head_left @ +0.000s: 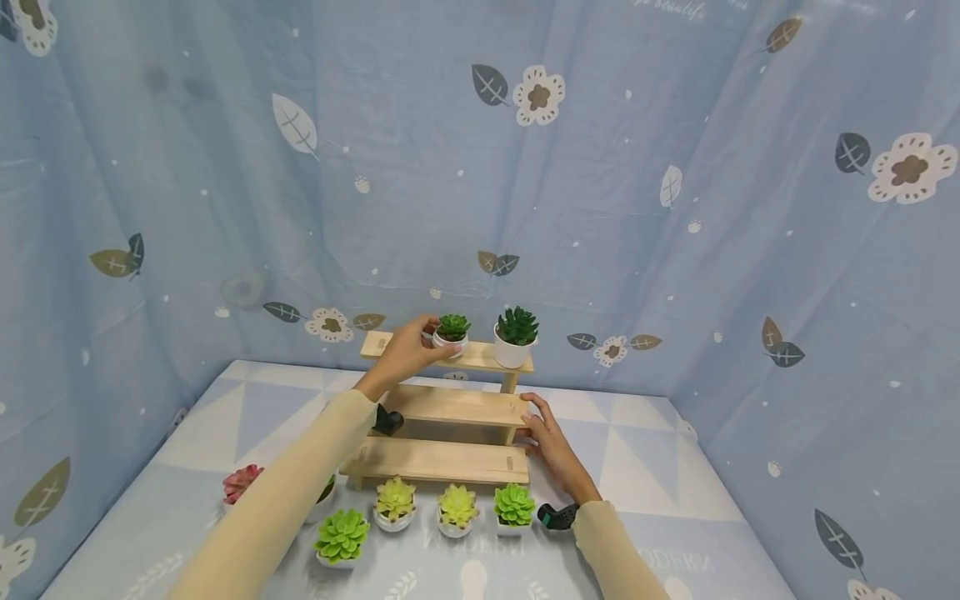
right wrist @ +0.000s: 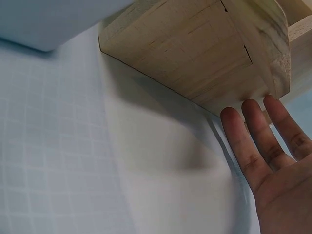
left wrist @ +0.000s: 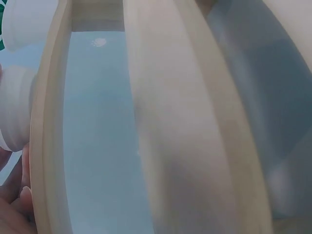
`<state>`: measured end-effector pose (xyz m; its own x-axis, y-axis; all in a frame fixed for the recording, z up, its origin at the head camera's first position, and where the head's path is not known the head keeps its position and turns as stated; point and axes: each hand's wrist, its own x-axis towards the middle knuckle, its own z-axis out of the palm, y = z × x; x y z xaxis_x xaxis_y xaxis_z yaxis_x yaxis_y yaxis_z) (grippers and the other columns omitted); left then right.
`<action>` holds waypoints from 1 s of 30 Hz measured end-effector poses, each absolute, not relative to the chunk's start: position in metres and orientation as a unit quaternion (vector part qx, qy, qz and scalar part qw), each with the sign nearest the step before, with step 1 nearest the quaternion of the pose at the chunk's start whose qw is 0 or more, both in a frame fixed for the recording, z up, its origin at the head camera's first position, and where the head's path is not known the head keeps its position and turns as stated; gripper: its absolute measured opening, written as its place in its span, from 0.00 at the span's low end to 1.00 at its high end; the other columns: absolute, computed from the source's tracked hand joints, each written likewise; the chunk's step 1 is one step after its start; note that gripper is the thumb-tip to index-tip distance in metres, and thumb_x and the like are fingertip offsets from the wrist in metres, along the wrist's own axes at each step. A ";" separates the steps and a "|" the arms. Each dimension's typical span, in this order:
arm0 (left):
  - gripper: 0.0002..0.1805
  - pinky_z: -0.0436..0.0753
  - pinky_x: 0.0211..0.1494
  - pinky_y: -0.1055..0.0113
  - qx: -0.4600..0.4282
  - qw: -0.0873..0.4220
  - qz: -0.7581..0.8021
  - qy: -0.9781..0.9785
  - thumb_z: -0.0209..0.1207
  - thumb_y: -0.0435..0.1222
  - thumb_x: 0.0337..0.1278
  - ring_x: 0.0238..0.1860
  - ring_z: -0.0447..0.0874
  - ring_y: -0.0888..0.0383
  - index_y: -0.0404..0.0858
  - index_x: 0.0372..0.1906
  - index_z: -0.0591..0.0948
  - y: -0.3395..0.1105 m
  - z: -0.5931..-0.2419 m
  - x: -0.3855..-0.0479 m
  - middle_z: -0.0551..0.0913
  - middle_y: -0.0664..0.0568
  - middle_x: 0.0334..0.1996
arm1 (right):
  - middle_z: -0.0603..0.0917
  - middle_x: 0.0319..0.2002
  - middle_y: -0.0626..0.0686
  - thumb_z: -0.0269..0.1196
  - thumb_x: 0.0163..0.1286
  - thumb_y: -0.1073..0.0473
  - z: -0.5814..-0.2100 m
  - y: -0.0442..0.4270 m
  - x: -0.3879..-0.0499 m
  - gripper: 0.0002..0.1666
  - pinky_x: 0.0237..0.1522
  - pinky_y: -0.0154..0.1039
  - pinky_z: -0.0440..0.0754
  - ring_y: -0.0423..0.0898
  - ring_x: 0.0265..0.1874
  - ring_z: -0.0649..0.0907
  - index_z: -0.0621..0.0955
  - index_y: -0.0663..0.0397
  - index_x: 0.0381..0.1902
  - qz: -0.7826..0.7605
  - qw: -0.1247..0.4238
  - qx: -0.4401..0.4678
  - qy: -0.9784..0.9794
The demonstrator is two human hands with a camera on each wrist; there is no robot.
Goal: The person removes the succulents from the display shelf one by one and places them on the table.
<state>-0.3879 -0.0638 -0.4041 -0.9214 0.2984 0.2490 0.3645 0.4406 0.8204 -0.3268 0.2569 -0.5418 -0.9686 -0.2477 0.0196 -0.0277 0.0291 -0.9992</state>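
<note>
My left hand (head_left: pixel 408 350) grips a small succulent in a white pot (head_left: pixel 452 329) at the top board of a three-tier wooden plant stand (head_left: pixel 457 406). In the left wrist view, fingers (left wrist: pixel 25 195) show beneath the white pot (left wrist: pixel 17 107), beside the board's edge; whether its base rests on the wood I cannot tell. A taller dark-green succulent (head_left: pixel 516 337) stands upright on that board, to the right. Down at the stand's right end is my right hand (head_left: pixel 551 442), touching the middle board's end. Its fingers (right wrist: pixel 253 141) look extended against the wood in the right wrist view.
Before the stand sit several potted succulents: two yellow-green ones (head_left: pixel 395 503) (head_left: pixel 457 509), bright-green ones (head_left: pixel 513 507) (head_left: pixel 342 537) and a pink one (head_left: pixel 242 482). My left sleeve (head_left: pixel 281 500) partly covers another pot. A patterned curtain (head_left: pixel 420 167) hangs behind the table (head_left: pixel 645 467).
</note>
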 end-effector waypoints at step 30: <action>0.41 0.81 0.42 0.55 -0.203 0.083 -0.486 -0.846 0.71 0.57 0.58 0.41 0.80 0.53 0.41 0.71 0.73 -0.072 -0.401 -0.373 0.78 0.46 0.57 | 0.74 0.65 0.61 0.53 0.81 0.38 -0.541 0.256 -0.326 0.33 0.53 0.48 0.78 0.59 0.57 0.79 0.60 0.33 0.78 -0.685 0.074 -0.094 0.719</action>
